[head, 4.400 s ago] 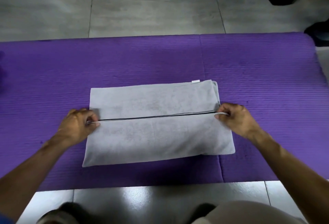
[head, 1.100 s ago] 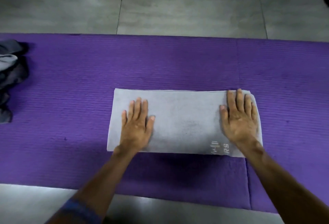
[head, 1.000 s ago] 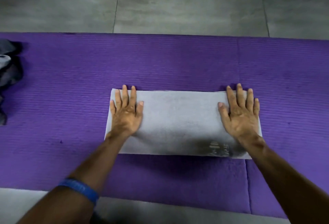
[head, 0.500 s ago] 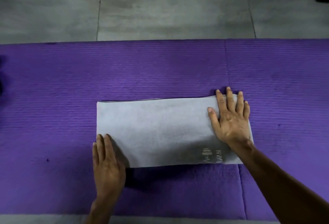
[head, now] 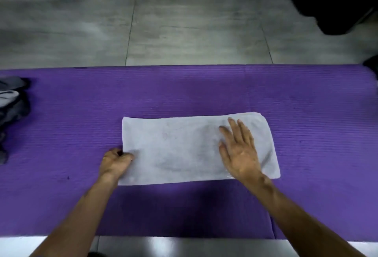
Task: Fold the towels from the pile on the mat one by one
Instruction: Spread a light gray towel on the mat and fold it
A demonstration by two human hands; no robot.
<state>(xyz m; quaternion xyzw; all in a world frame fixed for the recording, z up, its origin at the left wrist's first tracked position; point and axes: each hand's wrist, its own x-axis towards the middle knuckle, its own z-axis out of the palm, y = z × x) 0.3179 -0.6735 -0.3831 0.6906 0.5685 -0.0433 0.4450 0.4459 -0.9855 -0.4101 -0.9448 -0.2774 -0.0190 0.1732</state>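
Two hands are on the towel (head: 180,150), which lies mid-mat (head: 204,93): the left hand (head: 114,162) pinches the 9 o'clock edge, the right hand (head: 239,152) presses flat. Layers could be dragged askew if the edge is lifted unevenly.

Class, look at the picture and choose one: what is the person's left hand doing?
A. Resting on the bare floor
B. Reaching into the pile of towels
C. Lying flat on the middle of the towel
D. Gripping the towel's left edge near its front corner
D: the left hand has its fingers curled round the left edge of the grey towel, while the right hand lies flat on it.
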